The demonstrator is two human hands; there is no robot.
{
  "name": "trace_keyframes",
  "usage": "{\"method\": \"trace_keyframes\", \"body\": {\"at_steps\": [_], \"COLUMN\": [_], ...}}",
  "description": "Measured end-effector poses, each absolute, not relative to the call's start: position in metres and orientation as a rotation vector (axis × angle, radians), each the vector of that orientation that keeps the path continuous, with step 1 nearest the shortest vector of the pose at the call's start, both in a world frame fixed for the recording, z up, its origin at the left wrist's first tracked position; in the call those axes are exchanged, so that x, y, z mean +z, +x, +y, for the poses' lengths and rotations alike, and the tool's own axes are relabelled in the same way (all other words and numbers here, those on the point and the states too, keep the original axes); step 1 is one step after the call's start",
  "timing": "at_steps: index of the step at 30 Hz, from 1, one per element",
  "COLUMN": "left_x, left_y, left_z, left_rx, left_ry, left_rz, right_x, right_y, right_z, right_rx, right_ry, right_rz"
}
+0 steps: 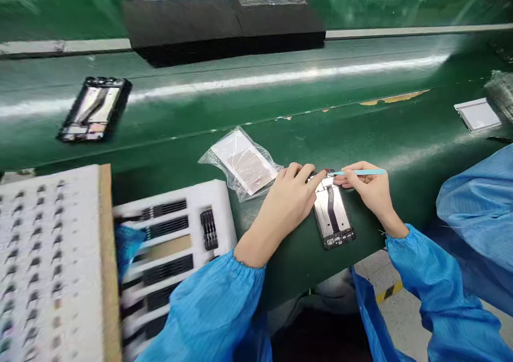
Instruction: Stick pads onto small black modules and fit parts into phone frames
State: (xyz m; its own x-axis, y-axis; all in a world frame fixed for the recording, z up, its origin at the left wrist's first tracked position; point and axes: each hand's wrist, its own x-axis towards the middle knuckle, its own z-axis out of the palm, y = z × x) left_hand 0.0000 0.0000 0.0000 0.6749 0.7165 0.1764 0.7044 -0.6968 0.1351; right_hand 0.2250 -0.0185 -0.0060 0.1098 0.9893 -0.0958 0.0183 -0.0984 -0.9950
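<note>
An opened phone [326, 212] lies on the green bench, its metal inside facing up with a dark flex cable down the middle. My left hand [292, 196] grips the phone's top end from the left, fingers curled over the edge. In my right hand [366, 188] is a pair of light-blue tweezers [364, 172], pinched between thumb and fingers. Their tip points left and meets the phone's top end, close to my left fingertips. Whatever the tip touches is too small to make out. Beside my left hand lies a clear plastic bag [244, 161] with white flat pieces inside.
At left, a white foam tray [218, 191] carries black parts, next to a pale board [86, 244] with rows of small parts. Another opened phone [96, 108] rests on the conveyor belt [200, 97]. Black boxes [228, 30] stand behind. A blue sleeve [481, 201] of another person shows at right.
</note>
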Motion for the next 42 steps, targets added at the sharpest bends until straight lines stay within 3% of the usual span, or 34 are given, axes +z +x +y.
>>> {"method": "trace_keyframes", "body": {"at_steps": [15, 31, 42], "left_x": [0.005, 0.001, 0.002], "left_y": [-0.004, -0.004, -0.004], "left_z": [-0.001, -0.001, 0.0], "left_rx": [0.385, 0.378, 0.379], "left_ry": [2.782, 2.746, 2.724], "left_rz": [1.203, 1.23, 1.238], "right_x": [-0.003, 0.004, 0.001], "right_y": [0.224, 0.217, 0.215], "right_z": [-0.024, -0.031, -0.033], "right_rx": [1.055, 0.604, 0.471], "right_ry": [-1.449, -1.406, -1.391], "right_rz": [-1.241, -1.652, -1.71]}}
